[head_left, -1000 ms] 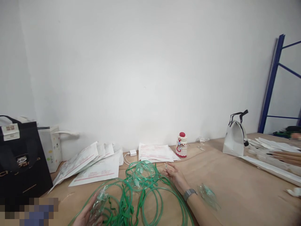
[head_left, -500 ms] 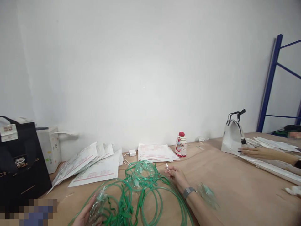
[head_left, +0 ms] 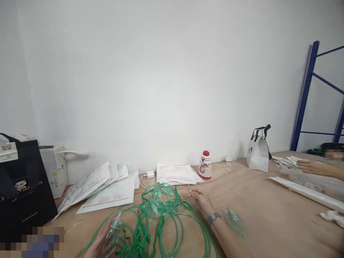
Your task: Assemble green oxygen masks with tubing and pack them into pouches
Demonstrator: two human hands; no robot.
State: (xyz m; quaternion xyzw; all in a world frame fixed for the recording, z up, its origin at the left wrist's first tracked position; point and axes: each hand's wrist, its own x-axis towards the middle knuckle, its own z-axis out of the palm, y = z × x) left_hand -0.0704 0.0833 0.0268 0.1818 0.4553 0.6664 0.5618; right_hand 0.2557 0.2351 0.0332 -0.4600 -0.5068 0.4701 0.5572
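At the lower left, my left hand (head_left: 97,240) is closed around a clear plastic oxygen mask (head_left: 112,231), partly cut off by the bottom edge. Between thumb and fingertips, my right hand (head_left: 201,199) pinches a small narrow strip (head_left: 190,189), clear or silvery; its kind is too small to make out. Green oxygen tubing (head_left: 176,233) lies in loops between my hands, tangled with green straps. A second clear mask (head_left: 161,195) rests on top of the coils. Right of my watch-wearing wrist lies another transparent mask (head_left: 233,219).
White paper-backed packets (head_left: 107,195) lean at the left beside a black bag (head_left: 24,182). More packets (head_left: 174,172), a white charger (head_left: 150,174) and a red-topped bottle (head_left: 205,165) stand along the wall. Rightward are a white bag (head_left: 258,154) and a co-worker's hand (head_left: 319,169).
The co-worker's hand has drawn back right from the white bag, which now stands turned and slightly farther left. My hands keep the same holds; the view has shifted a little.
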